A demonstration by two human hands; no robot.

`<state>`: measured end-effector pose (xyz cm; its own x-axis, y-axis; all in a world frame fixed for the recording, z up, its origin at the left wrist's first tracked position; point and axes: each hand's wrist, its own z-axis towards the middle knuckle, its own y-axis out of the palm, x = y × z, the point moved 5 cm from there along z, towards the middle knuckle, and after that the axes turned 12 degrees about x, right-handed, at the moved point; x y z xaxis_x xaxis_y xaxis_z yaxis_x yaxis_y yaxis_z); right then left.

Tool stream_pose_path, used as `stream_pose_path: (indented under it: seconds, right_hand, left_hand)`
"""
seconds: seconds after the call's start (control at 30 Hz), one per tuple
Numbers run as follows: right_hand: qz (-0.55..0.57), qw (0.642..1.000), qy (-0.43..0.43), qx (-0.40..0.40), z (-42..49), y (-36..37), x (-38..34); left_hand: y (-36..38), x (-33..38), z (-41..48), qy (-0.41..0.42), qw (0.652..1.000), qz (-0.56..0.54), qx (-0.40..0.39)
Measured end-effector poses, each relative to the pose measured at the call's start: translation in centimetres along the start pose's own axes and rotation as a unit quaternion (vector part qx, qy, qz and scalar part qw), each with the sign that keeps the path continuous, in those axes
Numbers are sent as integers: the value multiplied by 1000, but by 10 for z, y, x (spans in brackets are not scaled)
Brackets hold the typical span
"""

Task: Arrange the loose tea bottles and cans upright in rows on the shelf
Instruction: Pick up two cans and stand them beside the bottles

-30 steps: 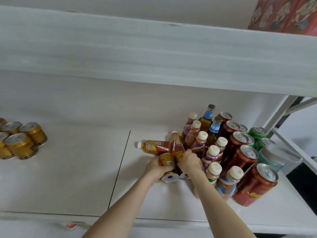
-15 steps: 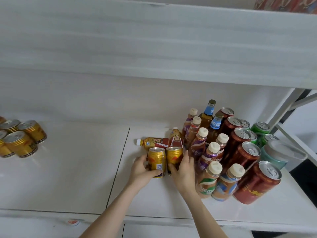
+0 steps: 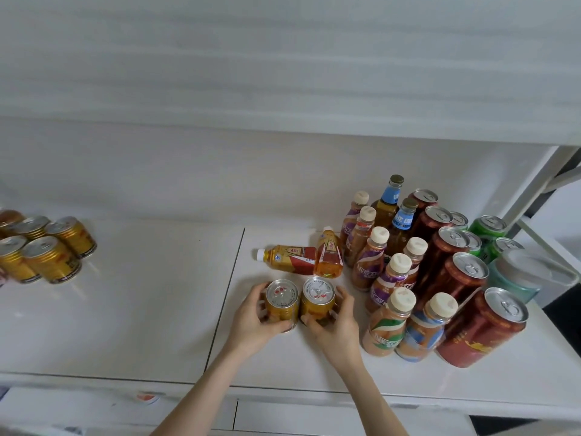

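Two small gold cans stand upright side by side on the white shelf point(image 3: 157, 325). My left hand point(image 3: 251, 322) wraps the left gold can point(image 3: 282, 302). My right hand point(image 3: 338, 325) wraps the right gold can point(image 3: 318, 299). Just behind them lie two tea bottles on their sides: one point(image 3: 289, 259) with its white cap pointing left, the other point(image 3: 329, 257) with its cap pointing toward the back. To the right stand rows of upright coffee bottles point(image 3: 390, 322) and tall red cans point(image 3: 481, 332).
A cluster of gold cans point(image 3: 47, 250) stands at the far left of the shelf. Green cans point(image 3: 489, 229) and a teal lidded container point(image 3: 518, 275) sit at the right end by the shelf frame. Another shelf board point(image 3: 283, 73) hangs overhead. A seam point(image 3: 229, 287) splits the shelf surface.
The two gold cans went from lying tipped in my hands to standing upright, and both hands have slid them slightly toward the front edge.
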<state>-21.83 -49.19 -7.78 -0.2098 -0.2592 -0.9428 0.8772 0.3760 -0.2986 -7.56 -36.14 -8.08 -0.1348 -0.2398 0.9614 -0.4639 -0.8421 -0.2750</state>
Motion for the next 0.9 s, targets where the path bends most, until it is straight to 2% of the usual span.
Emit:
stream_pose_path:
  seconds: [0.2,0.5,0.9]
  right_hand:
    - [-35,999,-4,-11,4,-6,-2]
    - [-57,998,2,23,-20,-16,-5]
    - [-59,998,-15,20,-59,8,-32]
  left_hand:
    - [-4,8,-6,23,999,29,3]
    - [-12,11,-30,30,998,61,18]
    - [-62,4,-51,29,999,39,23]
